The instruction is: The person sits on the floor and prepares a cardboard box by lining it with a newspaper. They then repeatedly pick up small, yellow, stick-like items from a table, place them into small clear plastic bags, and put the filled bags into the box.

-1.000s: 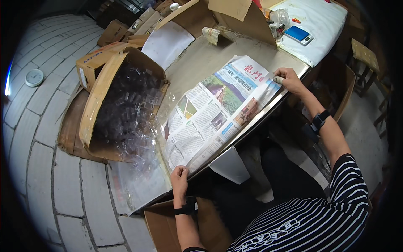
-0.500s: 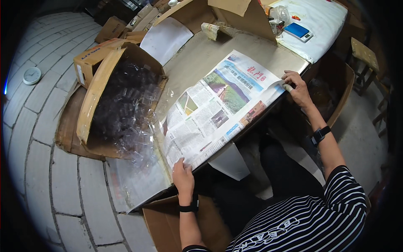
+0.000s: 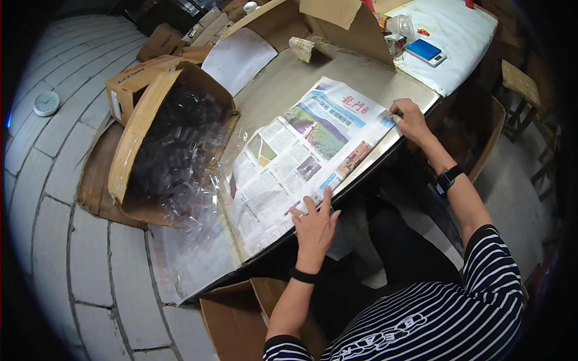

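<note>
A printed newspaper sheet (image 3: 289, 162) with colour photos lies spread over the tabletop (image 3: 343, 66), its near side along the table's front edge. My left hand (image 3: 315, 228) is at that near edge, fingers spread, the fingertips over the paper's lower part. Closed at the sheet's right corner, my right hand (image 3: 409, 119) pinches the paper there, thumb side toward the print. A dark band is on my left wrist and a black watch (image 3: 449, 178) on my right.
Left of the newspaper, a tipped cardboard box (image 3: 135, 144) spills many small clear plastic pieces (image 3: 186, 150) onto the table. A blue-topped scale (image 3: 426, 52) rests on a white-covered surface (image 3: 457, 36) at the far right. An open carton (image 3: 232, 319) stands below; a wooden stool (image 3: 521, 84) is right.
My left hand has let go of the lower left corner and moved right along the near edge, its fingers spreading. The newspaper has shifted slightly toward me and left, with my right hand.
</note>
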`<state>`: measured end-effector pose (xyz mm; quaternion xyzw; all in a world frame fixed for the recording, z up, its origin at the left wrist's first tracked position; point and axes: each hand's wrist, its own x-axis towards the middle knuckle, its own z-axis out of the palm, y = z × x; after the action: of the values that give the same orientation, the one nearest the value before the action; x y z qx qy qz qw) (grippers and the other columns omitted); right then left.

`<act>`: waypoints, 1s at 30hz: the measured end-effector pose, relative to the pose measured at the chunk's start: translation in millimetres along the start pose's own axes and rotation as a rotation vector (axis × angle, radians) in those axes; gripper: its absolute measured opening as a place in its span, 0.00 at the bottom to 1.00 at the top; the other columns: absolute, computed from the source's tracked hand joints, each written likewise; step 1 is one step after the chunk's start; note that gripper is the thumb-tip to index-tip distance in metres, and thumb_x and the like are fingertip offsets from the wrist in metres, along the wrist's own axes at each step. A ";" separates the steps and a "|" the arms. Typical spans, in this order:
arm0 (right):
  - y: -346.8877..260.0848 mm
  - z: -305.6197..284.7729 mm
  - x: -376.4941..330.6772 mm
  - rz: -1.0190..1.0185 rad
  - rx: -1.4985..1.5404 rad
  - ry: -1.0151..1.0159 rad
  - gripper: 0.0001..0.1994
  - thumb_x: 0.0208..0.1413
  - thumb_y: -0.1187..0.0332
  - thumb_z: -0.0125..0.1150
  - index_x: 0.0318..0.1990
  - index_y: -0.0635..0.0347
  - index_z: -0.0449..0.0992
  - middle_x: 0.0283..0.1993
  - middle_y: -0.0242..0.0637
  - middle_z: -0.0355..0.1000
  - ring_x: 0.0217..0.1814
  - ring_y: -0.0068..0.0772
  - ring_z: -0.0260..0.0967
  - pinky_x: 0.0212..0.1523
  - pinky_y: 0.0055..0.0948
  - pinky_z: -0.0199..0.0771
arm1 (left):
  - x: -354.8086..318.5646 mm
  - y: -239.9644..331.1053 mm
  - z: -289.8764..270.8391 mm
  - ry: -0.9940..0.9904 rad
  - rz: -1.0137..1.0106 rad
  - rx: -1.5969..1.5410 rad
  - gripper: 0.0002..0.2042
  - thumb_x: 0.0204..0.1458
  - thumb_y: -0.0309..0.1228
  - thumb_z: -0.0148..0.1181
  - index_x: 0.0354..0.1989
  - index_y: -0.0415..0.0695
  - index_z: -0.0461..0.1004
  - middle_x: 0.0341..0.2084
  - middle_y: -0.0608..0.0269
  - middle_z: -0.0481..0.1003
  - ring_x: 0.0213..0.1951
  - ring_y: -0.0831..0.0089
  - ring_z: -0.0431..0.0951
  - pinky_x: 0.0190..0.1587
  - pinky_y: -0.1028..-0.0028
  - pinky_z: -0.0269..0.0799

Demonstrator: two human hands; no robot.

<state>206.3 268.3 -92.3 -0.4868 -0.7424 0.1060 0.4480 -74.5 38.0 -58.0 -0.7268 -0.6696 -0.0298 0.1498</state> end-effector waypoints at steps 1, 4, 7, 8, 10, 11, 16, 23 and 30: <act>-4.3 3.3 0.0 0.015 -0.031 0.013 0.07 0.41 0.80 0.57 0.31 0.64 0.71 0.34 0.44 0.70 0.45 0.47 0.67 0.47 0.38 0.65 | 4.8 2.4 0.2 -0.028 -0.016 0.006 0.30 0.53 0.47 0.55 0.65 0.57 0.58 0.45 0.43 0.64 0.38 0.36 0.71 0.47 0.48 0.67; -56.8 6.7 -21.8 -0.213 -0.332 0.285 0.21 0.44 0.82 0.50 0.50 0.69 0.68 0.52 0.54 0.67 0.59 0.54 0.61 0.64 0.43 0.56 | 11.6 3.0 4.2 -0.024 -0.004 0.075 0.29 0.54 0.49 0.53 0.65 0.59 0.58 0.40 0.44 0.64 0.32 0.36 0.73 0.43 0.47 0.70; -141.9 25.2 -67.2 -0.412 0.020 -0.029 0.19 0.53 0.72 0.52 0.53 0.71 0.68 0.56 0.56 0.66 0.60 0.56 0.63 0.63 0.44 0.59 | 13.8 7.9 -6.9 -0.182 -0.078 0.005 0.30 0.54 0.47 0.55 0.65 0.54 0.58 0.47 0.41 0.64 0.43 0.36 0.72 0.48 0.45 0.67; -155.7 47.7 -87.4 -0.453 0.205 -0.190 0.21 0.54 0.65 0.54 0.53 0.70 0.68 0.56 0.56 0.66 0.61 0.55 0.62 0.64 0.44 0.57 | 11.4 6.5 -0.4 -0.171 -0.057 0.001 0.31 0.54 0.46 0.55 0.65 0.52 0.57 0.51 0.42 0.62 0.49 0.37 0.68 0.51 0.45 0.64; -183.6 65.0 -111.1 -0.494 0.094 -0.323 0.27 0.55 0.55 0.51 0.56 0.68 0.65 0.61 0.52 0.62 0.66 0.48 0.56 0.66 0.44 0.52 | 4.9 -1.2 15.7 -0.146 -0.029 -0.002 0.32 0.53 0.44 0.56 0.66 0.49 0.54 0.59 0.42 0.58 0.60 0.40 0.60 0.58 0.45 0.57; -174.9 67.1 -109.5 -0.469 0.055 -0.330 0.28 0.55 0.55 0.51 0.57 0.68 0.65 0.62 0.51 0.61 0.67 0.47 0.56 0.67 0.43 0.51 | 7.8 -1.7 17.5 -0.146 -0.004 -0.088 0.33 0.53 0.43 0.55 0.67 0.47 0.53 0.62 0.44 0.55 0.63 0.44 0.55 0.60 0.46 0.53; -131.4 50.2 -93.0 -0.422 -0.139 -0.309 0.26 0.57 0.53 0.50 0.57 0.63 0.67 0.63 0.45 0.62 0.68 0.41 0.55 0.68 0.41 0.49 | 1.4 -20.1 19.8 -0.147 0.081 -0.326 0.35 0.55 0.40 0.53 0.68 0.40 0.46 0.68 0.52 0.46 0.69 0.54 0.44 0.67 0.53 0.41; -74.2 26.6 -75.6 -0.285 -0.382 -0.147 0.21 0.60 0.58 0.47 0.57 0.57 0.68 0.62 0.38 0.64 0.67 0.35 0.57 0.67 0.46 0.48 | -72.9 -76.7 11.2 -0.178 -0.143 -0.243 0.37 0.56 0.39 0.54 0.66 0.31 0.43 0.67 0.41 0.43 0.69 0.48 0.43 0.68 0.56 0.40; -18.2 3.4 -56.6 -0.173 -0.473 -0.042 0.20 0.56 0.66 0.48 0.57 0.55 0.68 0.63 0.34 0.64 0.68 0.34 0.55 0.68 0.46 0.47 | -116.2 -109.9 13.3 -0.175 -0.279 -0.114 0.38 0.55 0.38 0.56 0.64 0.25 0.43 0.65 0.34 0.45 0.68 0.45 0.43 0.68 0.59 0.42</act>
<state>199.3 213.9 -115.3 -0.5106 -0.7944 -0.0993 0.3137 -196.4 -64.3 -79.5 -0.6338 -0.7718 -0.0251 0.0440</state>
